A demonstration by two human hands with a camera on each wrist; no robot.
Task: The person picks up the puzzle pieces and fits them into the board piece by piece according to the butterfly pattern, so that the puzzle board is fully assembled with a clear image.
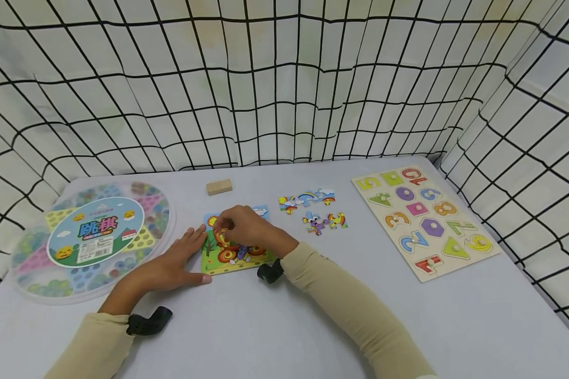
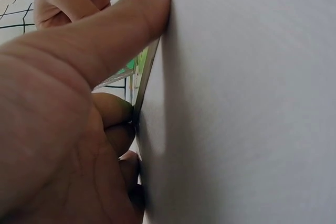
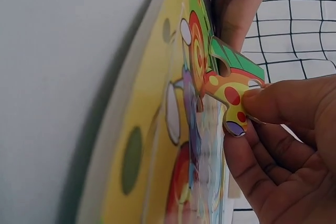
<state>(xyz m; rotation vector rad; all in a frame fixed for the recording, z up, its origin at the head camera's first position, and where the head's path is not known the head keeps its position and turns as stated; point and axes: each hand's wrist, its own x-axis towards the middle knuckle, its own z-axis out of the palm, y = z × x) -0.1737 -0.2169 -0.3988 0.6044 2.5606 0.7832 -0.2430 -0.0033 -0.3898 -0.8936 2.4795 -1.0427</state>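
Observation:
A colourful jigsaw board (image 1: pixel 211 265) lies on the table, partly hidden under my right hand (image 1: pixel 248 226). That hand pinches a jigsaw piece (image 3: pixel 233 90) between thumb and fingertips; the right wrist view shows its green, red and yellow print, tilted up at the board's surface. My left hand (image 1: pixel 173 266) rests at the board's left edge, fingers extended and thumb spread toward the near corner. In the left wrist view, fingertips (image 2: pixel 123 111) touch the board's edge. Loose jigsaw pieces lie right of the board: a rainbow strip (image 1: pixel 308 198), a purple-blue character piece (image 1: pixel 314 223) and a yellow-red piece (image 1: pixel 337 220).
A round Chinese checkers set (image 1: pixel 95 231) in clear packaging lies at the left. Behind the board sits a small wooden block (image 1: pixel 219 187). A number-and-shape peg puzzle (image 1: pixel 419 213) is at the right. Black netting (image 1: pixel 275 68) surrounds the table's back and sides.

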